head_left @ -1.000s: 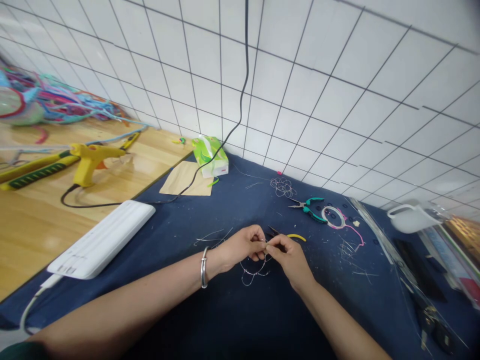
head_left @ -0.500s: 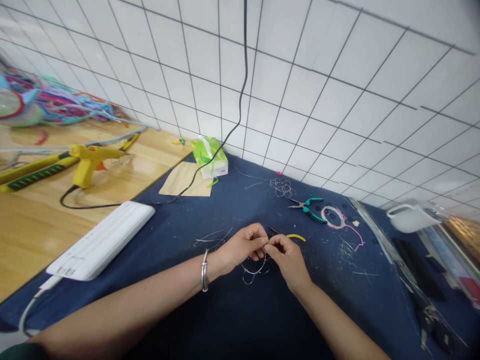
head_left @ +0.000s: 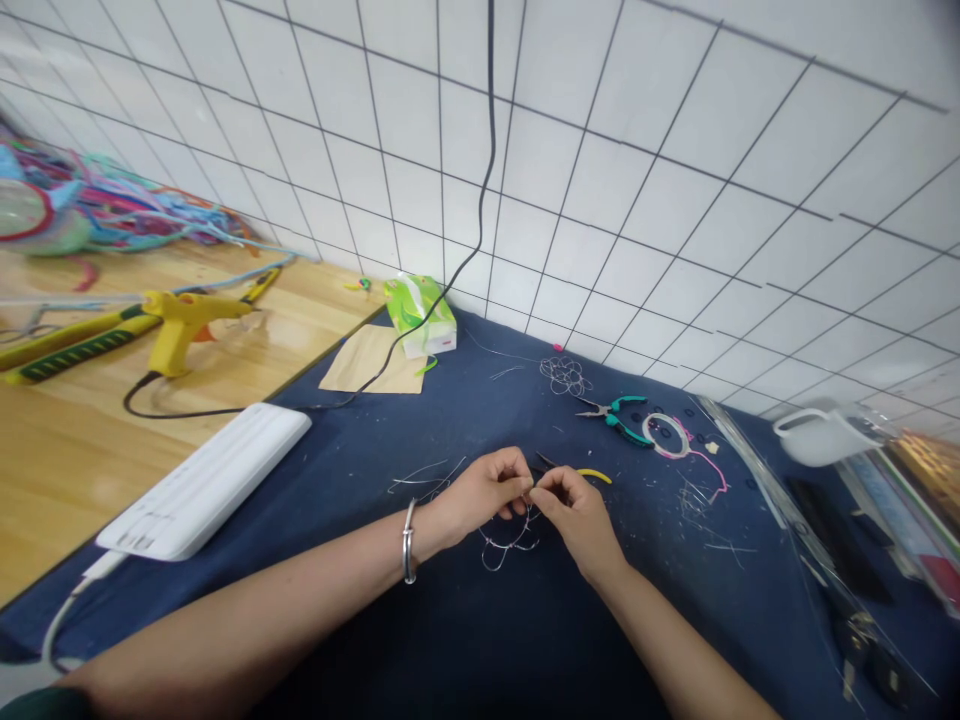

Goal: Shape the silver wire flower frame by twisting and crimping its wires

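Observation:
Pinched fingertips of my left hand [head_left: 495,490] and my right hand [head_left: 570,508] meet over the dark blue cloth, both on a thin silvery wire piece [head_left: 510,546]. The piece hangs below the fingers as a rounded frame with small loops. Its upper part is hidden by my fingers. Just behind my right hand lies a tool with a yellow handle [head_left: 595,475] and a dark tip, mostly covered. Loose cut wires [head_left: 420,478] lie to the left of my left hand. Farther back on the right are teal-handled pliers [head_left: 616,413].
A tangled wire coil [head_left: 564,376] lies by the tiled wall. On the right are a white ring-shaped spool [head_left: 666,435], a white cup [head_left: 817,436] and keys [head_left: 853,640]. To the left are a white power strip [head_left: 206,480], a yellow glue gun [head_left: 176,325] and a tissue pack [head_left: 421,315].
The hanging wire frame has turned and shifted slightly to the left below my fingers. My hands stay almost in the same place, still pinched together.

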`<state>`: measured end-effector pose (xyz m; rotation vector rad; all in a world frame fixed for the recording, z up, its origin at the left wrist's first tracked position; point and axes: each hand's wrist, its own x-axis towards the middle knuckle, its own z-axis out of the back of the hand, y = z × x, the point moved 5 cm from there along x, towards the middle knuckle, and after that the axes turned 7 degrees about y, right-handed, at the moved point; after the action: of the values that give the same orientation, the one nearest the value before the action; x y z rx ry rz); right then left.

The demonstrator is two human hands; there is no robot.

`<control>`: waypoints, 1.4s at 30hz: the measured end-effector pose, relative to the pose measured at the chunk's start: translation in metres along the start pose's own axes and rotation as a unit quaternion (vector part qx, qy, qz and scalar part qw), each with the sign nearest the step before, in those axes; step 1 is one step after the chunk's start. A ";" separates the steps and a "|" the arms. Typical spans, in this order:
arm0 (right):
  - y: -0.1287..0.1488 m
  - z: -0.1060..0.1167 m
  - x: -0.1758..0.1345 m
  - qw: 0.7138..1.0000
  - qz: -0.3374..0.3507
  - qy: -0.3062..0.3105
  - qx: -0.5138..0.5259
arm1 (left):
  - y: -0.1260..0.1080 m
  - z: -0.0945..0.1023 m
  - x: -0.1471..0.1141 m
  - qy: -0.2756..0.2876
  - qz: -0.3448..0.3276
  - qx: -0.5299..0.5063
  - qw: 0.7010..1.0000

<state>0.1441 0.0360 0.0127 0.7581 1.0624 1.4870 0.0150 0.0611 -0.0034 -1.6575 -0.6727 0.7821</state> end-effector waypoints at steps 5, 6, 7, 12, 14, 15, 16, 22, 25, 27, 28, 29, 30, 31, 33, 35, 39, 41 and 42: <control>-0.005 0.001 -0.004 1.000 -0.011 0.012 -0.017 | 0.000 0.003 0.000 -0.014 -0.005 0.007 1.000; -0.006 0.000 -0.005 1.000 -0.015 0.017 -0.021 | 0.000 0.004 0.000 -0.020 -0.005 0.006 1.000; -0.007 -0.001 -0.006 0.999 -0.020 0.022 -0.025 | 0.001 0.005 0.001 -0.027 -0.006 0.006 1.000; -0.006 -0.009 -0.008 0.998 -0.032 0.019 -0.054 | 0.003 0.006 0.001 -0.058 -0.021 0.018 0.998; -0.005 -0.011 -0.008 0.997 -0.033 0.004 -0.068 | 0.004 0.005 0.001 -0.069 -0.026 0.016 0.997; -0.004 -0.011 -0.008 0.997 -0.032 -0.002 -0.075 | 0.005 0.004 0.001 -0.074 -0.028 0.013 0.997; -0.003 -0.011 -0.007 0.996 -0.032 -0.008 -0.081 | 0.005 0.004 0.000 -0.078 -0.028 0.009 0.997; -0.002 -0.010 -0.008 0.993 -0.027 -0.017 -0.113 | 0.004 0.004 0.000 -0.065 -0.016 0.018 0.998; -0.002 -0.009 -0.008 0.992 -0.023 -0.011 -0.122 | -0.001 0.009 0.002 -0.050 -0.026 0.075 0.996; -0.003 -0.009 -0.008 0.992 -0.020 -0.004 -0.126 | -0.003 0.013 0.002 -0.050 -0.030 0.132 0.990; -0.003 -0.009 -0.008 0.992 -0.018 0.000 -0.128 | -0.004 0.015 0.003 -0.047 -0.030 0.153 0.987; -0.003 -0.009 -0.007 0.992 -0.017 0.004 -0.129 | -0.004 0.016 0.003 -0.040 -0.029 0.168 0.985; -0.004 -0.009 -0.007 0.991 -0.016 0.008 -0.130 | -0.004 0.016 0.003 -0.032 -0.029 0.178 0.983; -0.004 -0.009 -0.007 0.991 -0.015 0.011 -0.130 | -0.004 0.016 0.004 -0.022 -0.029 0.183 0.982; -0.004 -0.010 -0.007 0.991 -0.015 0.017 -0.129 | -0.003 0.015 0.004 -0.016 -0.029 0.177 0.984; -0.003 -0.009 -0.007 0.991 -0.015 0.022 -0.128 | -0.002 0.013 0.004 -0.012 -0.028 0.151 0.988; -0.001 -0.008 -0.005 0.991 -0.016 0.030 -0.127 | -0.001 0.010 0.003 -0.020 -0.025 0.132 0.991; 0.000 -0.007 -0.004 0.991 -0.016 0.036 -0.128 | -0.001 0.011 0.003 -0.029 -0.022 0.141 0.989; 0.000 -0.007 -0.004 0.991 -0.015 0.039 -0.129 | -0.001 0.012 0.002 -0.031 -0.020 0.145 0.989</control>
<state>0.1384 0.0305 0.0099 0.5034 0.9109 1.6011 0.0072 0.0702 -0.0041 -1.3578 -0.6025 0.8619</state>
